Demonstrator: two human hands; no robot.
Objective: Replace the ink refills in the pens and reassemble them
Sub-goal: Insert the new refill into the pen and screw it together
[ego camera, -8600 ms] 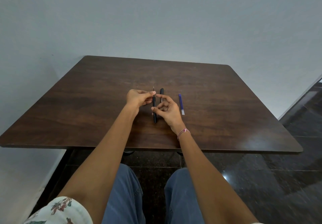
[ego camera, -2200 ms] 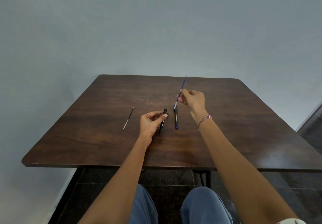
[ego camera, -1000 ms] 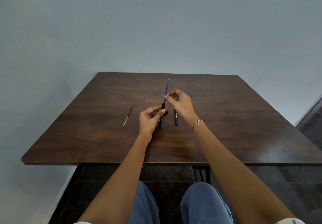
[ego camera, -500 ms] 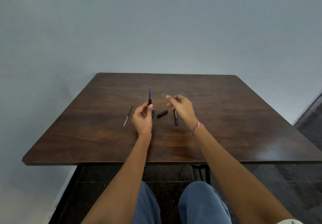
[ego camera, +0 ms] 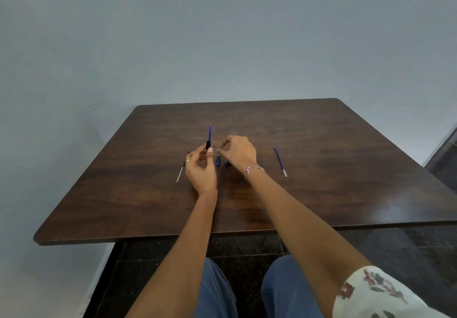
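**Pen barrel [ego camera: 208, 145] with blue refill [ego camera: 210, 132], held in the left hand [ego camera: 200, 170]**

Black barrel, near upright, raised above the table [ego camera: 346, 194]; pinched between thumb and fingers of the left hand, thumb pad against its near side; blue refill projects from the barrel's upper end, above the fingertips, tip pointing up and away from the person.

Right hand [ego camera: 239, 153]: fingers curled, fingertips drawn together just beside the left thumb; whether they pinch anything cannot be told.

Blue pen piece [ego camera: 218, 160]: lying on the table between the two hands, beneath the right fingertips.

Dark pen piece [ego camera: 227, 163]: just beside the blue pen piece, on its right-hand side; partly hidden under the heel of the right hand.

Spare blue refill [ego camera: 280, 161]: flat on the table, well out to the outer side of the right hand; pale end towards the person.

Thin refill [ego camera: 180, 174]: flat on the table, just beyond the outer side of the left hand; its middle crossed by the left fingers.

Ring [ego camera: 187, 160]: on a left finger.

Bracelet [ego camera: 253, 169]: pink, on the right wrist.

Floral sleeve [ego camera: 383, 293]: on the right upper arm.
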